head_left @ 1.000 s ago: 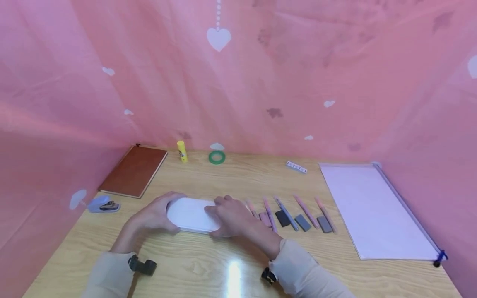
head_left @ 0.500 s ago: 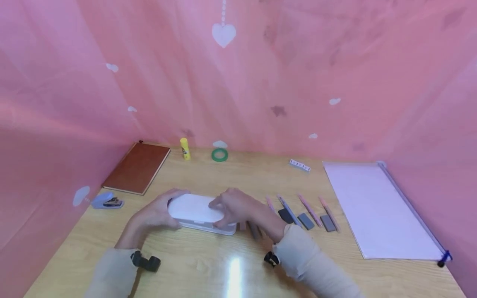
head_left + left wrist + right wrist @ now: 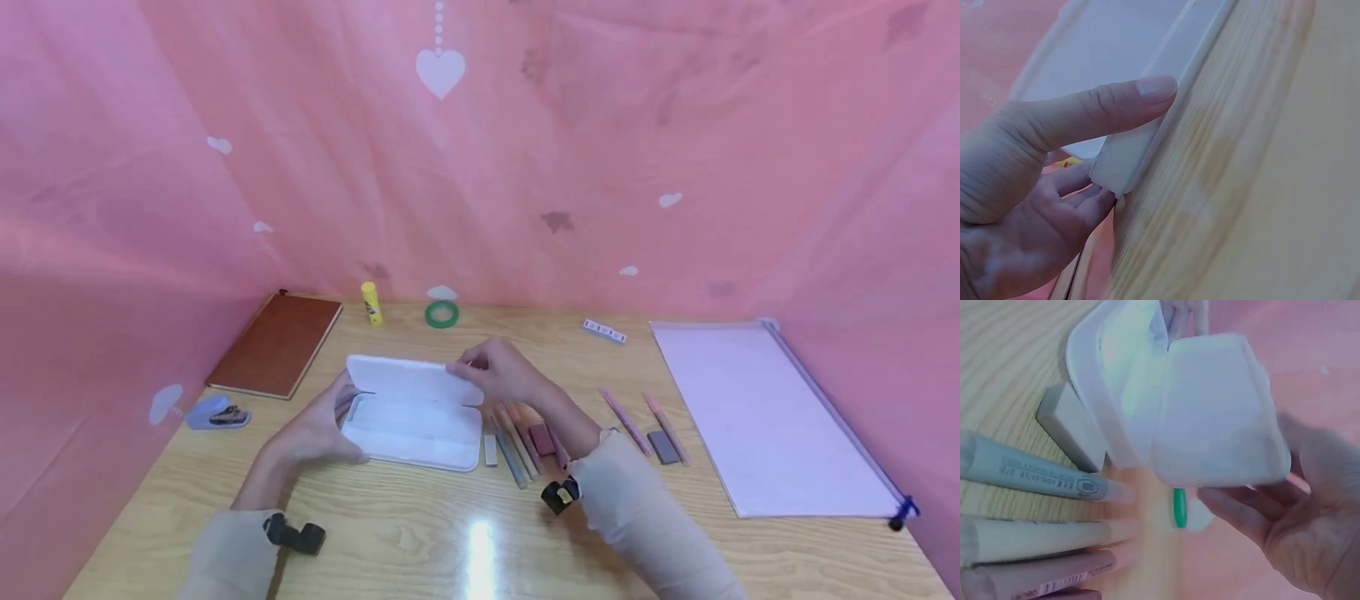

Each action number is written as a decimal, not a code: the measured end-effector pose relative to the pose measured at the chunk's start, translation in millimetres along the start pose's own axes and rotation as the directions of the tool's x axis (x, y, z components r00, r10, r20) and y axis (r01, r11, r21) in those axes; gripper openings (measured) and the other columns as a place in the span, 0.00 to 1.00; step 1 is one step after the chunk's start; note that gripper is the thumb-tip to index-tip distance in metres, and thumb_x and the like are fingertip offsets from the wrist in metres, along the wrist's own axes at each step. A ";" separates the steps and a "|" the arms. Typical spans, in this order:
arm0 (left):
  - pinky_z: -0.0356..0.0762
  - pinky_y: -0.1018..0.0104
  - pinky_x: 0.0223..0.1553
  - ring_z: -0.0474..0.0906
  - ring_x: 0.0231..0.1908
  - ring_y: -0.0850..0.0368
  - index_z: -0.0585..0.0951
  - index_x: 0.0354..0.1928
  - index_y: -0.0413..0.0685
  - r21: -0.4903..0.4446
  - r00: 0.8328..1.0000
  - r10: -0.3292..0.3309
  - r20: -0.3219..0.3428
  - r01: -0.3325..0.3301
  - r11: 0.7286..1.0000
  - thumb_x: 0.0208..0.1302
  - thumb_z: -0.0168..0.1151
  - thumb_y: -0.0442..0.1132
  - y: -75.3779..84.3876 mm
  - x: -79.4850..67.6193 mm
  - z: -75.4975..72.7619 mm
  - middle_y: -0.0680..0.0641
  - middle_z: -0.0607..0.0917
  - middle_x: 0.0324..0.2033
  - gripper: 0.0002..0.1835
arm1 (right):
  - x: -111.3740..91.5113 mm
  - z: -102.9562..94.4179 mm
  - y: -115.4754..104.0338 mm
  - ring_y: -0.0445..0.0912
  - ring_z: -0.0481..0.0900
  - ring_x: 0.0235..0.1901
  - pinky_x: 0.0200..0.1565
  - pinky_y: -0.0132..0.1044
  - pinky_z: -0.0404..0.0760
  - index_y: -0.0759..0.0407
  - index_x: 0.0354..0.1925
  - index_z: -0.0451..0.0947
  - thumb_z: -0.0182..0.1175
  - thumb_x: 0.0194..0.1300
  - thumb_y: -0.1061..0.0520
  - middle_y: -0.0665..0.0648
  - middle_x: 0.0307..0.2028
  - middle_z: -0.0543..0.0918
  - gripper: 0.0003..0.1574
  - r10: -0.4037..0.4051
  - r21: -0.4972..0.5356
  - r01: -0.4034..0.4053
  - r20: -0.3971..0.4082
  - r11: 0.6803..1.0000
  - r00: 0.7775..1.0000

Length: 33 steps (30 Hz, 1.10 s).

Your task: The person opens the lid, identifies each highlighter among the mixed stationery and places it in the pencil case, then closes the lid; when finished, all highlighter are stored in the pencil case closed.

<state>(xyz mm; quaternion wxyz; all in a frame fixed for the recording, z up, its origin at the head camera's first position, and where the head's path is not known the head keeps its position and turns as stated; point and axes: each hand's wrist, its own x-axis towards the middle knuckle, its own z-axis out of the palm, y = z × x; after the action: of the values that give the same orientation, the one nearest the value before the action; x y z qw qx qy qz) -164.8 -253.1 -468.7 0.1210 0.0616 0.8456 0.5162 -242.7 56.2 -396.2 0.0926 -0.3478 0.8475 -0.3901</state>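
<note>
A white pencil case lies on the table with its lid raised on the far side. No items show inside the case. My left hand grips the case's left end; in the left wrist view its thumb presses the front wall while the fingers curl round behind. At the lid's upper right edge, my right hand pinches the rim. The right wrist view has this lid tilted back, its inner face showing. Beside the case's right end sit a pale eraser and several highlighters.
Further right are a dark red eraser, a grey eraser and pink pens. White paper sheets lie at the right. A brown notebook, stapler, yellow glue stick and green tape roll stand around.
The pencil case went from closed to open: my right hand lifted its lid up and back. My left hand stayed on the left end. Highlighters beside the case came into view.
</note>
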 end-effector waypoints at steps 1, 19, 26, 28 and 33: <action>0.49 0.51 0.69 0.50 0.71 0.48 0.43 0.71 0.78 0.002 1.000 -0.004 -0.003 0.004 1.000 0.19 0.85 0.43 0.7 0.4 0.2 0.48 0.62 0.68 0.76 | 1.5 -1.0 1.1 0.39 0.66 0.17 0.20 0.29 0.65 0.54 0.34 0.86 0.57 0.67 0.48 0.49 0.20 0.79 0.15 0.021 -0.009 -0.022 -0.040 1.000 0.999; 0.44 0.51 0.70 0.44 0.72 0.51 0.40 0.72 0.76 -0.034 0.994 0.102 0.036 -0.101 0.994 0.28 0.82 0.34 -3.5 14.5 5.3 0.54 0.50 0.73 0.74 | 20.5 1.0 27.4 0.42 0.68 0.18 0.20 0.31 0.67 0.57 0.33 0.86 0.53 0.69 0.49 0.51 0.16 0.75 0.19 0.192 -0.117 -0.223 -0.233 0.968 0.953; 0.42 0.50 0.71 0.41 0.73 0.49 0.38 0.74 0.65 -0.025 0.994 0.096 0.050 -0.095 0.995 0.32 0.80 0.31 12.1 3.1 3.0 0.53 0.44 0.74 0.73 | 5.4 -5.5 15.4 0.42 0.75 0.24 0.27 0.32 0.75 0.59 0.49 0.81 0.58 0.65 0.46 0.54 0.31 0.84 0.22 0.209 -0.222 -0.244 -0.171 0.944 0.963; 0.42 0.49 0.71 0.41 0.73 0.48 0.38 0.74 0.63 -0.028 0.995 0.086 0.049 -0.085 0.996 0.32 0.80 0.31 17.5 -1.2 2.4 0.51 0.44 0.74 0.72 | -5.3 -7.9 12.5 0.41 0.78 0.25 0.28 0.32 0.77 0.61 0.53 0.78 0.61 0.63 0.48 0.54 0.32 0.84 0.26 0.232 -0.243 -0.263 -0.147 0.934 0.961; 0.42 0.50 0.71 0.42 0.73 0.48 0.38 0.74 0.62 -0.029 0.996 0.080 0.047 -0.079 0.996 0.33 0.79 0.31 20.8 -5.3 2.1 0.50 0.45 0.74 0.72 | -36.5 -7.0 8.3 0.40 0.77 0.21 0.25 0.32 0.78 0.66 0.51 0.78 0.64 0.57 0.56 0.53 0.25 0.84 0.24 0.262 -0.281 -0.277 -0.089 0.919 0.961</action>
<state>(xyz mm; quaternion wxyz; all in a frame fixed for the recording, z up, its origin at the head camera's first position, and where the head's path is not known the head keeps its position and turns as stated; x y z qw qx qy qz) -159.5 -242.9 -450.4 0.1215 0.1061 0.8322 0.5305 -223.0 88.3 -401.6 0.0721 -0.2279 0.9373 -0.2535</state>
